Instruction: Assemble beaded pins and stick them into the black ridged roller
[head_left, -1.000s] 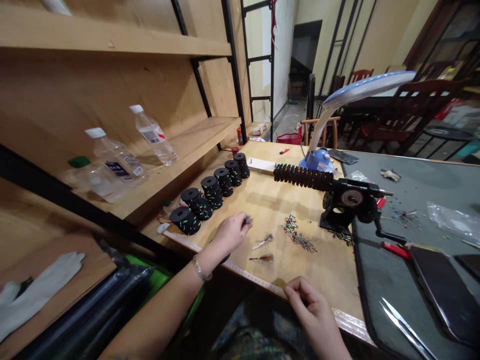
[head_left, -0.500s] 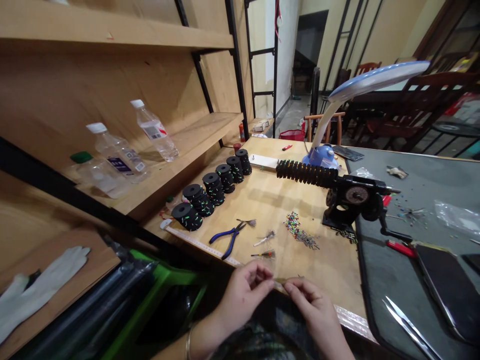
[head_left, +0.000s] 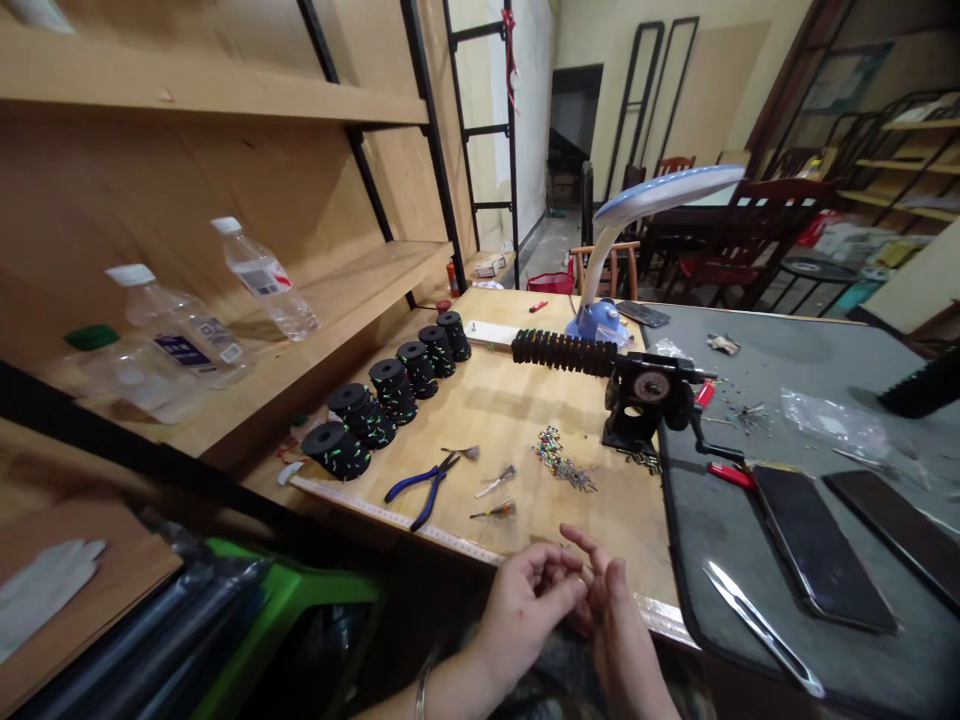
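Observation:
My left hand [head_left: 529,600] and my right hand [head_left: 611,625] meet at the near edge of the wooden table [head_left: 510,410], fingers touching. The left fingers curl in a pinch; what they hold is too small to make out. The right fingers are loosely stretched and partly spread. Just beyond them lie blue-handled pliers [head_left: 420,483], three small tassel-like bundles [head_left: 495,483] and a heap of coloured beads [head_left: 561,462]. A measuring tape [head_left: 390,517] runs along the table's near edge.
Several black spools [head_left: 390,395] line the table's left side under a shelf with three water bottles [head_left: 180,325]. A black hand-crank winder [head_left: 637,390] and blue desk lamp [head_left: 600,320] stand behind. Two phones [head_left: 821,545] and tweezers [head_left: 757,625] lie on the grey mat at right.
My left hand left a bundle beside the pliers and drew back to the near edge to meet the right hand. The view swung to the right.

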